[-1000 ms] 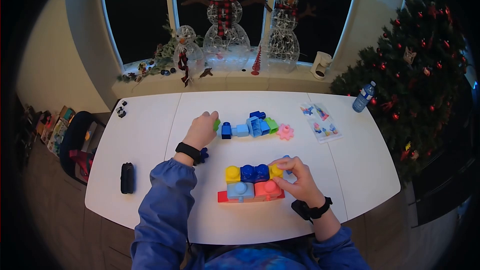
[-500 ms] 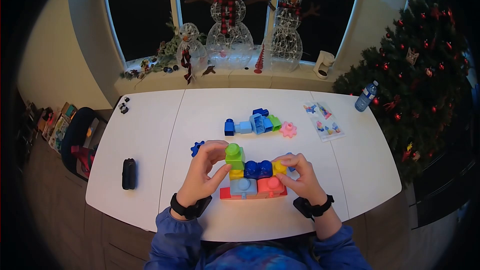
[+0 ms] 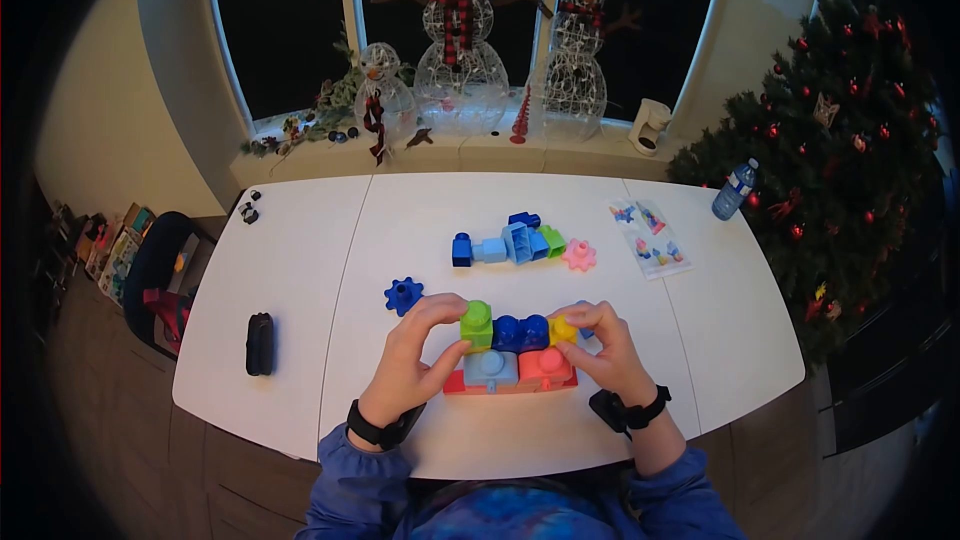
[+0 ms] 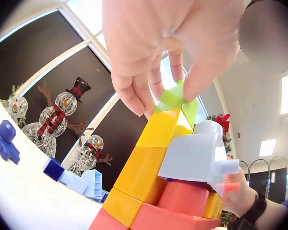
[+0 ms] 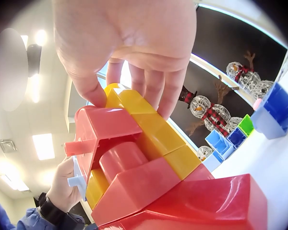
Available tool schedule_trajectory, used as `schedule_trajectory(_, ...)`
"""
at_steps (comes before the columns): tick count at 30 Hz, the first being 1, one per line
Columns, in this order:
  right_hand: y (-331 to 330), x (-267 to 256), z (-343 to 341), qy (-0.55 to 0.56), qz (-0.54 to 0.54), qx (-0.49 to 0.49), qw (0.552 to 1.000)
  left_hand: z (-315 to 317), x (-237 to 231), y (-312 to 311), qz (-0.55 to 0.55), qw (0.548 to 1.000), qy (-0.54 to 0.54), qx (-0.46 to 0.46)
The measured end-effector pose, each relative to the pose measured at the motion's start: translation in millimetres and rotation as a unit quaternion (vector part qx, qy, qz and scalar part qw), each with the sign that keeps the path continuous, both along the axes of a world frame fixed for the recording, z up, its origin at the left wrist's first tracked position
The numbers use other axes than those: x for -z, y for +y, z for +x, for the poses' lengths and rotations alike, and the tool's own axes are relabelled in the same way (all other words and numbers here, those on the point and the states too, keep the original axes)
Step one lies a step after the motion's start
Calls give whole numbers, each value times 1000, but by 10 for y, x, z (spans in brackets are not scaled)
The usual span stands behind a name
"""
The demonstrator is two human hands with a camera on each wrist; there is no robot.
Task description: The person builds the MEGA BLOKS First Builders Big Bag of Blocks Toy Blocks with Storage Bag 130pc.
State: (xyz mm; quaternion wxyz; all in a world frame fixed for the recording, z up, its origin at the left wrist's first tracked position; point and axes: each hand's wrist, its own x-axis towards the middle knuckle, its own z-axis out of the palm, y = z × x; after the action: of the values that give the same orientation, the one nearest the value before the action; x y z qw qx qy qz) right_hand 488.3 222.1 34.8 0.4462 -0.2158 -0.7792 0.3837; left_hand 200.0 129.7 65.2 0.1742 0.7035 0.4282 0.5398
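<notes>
A lime green block [image 3: 477, 324] sits on the left end of the block build's top row, and the left hand [image 3: 413, 353] pinches it between thumb and fingers. Beside it are dark blue blocks [image 3: 520, 333]. The right hand [image 3: 607, 350] grips the yellow block [image 3: 563, 330] at the row's right end. In front are a light blue piece [image 3: 490, 368] and a coral piece [image 3: 546, 367], each with a small peg. In the left wrist view, the green block [image 4: 171, 99] stands on a yellow block [image 4: 164, 128] under the fingers.
Behind the build lie a dark blue gear [image 3: 404, 295], a row of blue blocks [image 3: 518, 243], a pink gear [image 3: 579, 255] and a picture sheet [image 3: 651, 239]. A black case [image 3: 260, 344] is at left, a bottle [image 3: 735, 189] at back right.
The left hand has brought the green block from the back left of the table onto the build's left end. The right hand has stayed at the yellow block.
</notes>
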Motion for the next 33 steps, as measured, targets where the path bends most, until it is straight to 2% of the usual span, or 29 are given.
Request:
schedule_trajectory(2, -7, -3, -3, 3, -6, -2, 1000, -37, 45, 24, 21, 999, 28, 1)
schedule_trajectory(5, -11, -21, -6, 6, -8, -6, 1000, -23, 44, 47, -44, 996, -63, 51)
schedule_trajectory(8, -8, -13, -7, 7, -9, -7, 1000, -74, 22, 316, -54, 979, -192, 34)
schedule_trajectory(11, 1, -22, -20, 13, -1, -13, 1000, -253, 73, 828, -97, 991, -27, -92)
schedule_trajectory(14, -18, -59, -11, 6, 4, -11, 1000, -392, 344, 1346, -156, 970, 143, -122)
schedule_trajectory(17, -20, -69, -14, -4, 1, -4, 1000, -395, 557, 1687, -180, 938, 264, -131)
schedule_trajectory(20, -27, -64, -16, -3, 6, 2, 1000, -420, 729, 1893, -189, 923, 321, -94)
schedule_trajectory(27, -19, -87, 1, -21, 6, 2, 1000, -493, 711, 1906, -214, 925, 298, -103)
schedule_trajectory(29, -30, -114, 16, -35, 0, -7, 999, -429, 328, 1639, -229, 932, 254, -117)
schedule_trajectory(33, -16, -87, -6, -13, 7, 0, 1000, -363, -159, 1137, -132, 980, 118, -86)
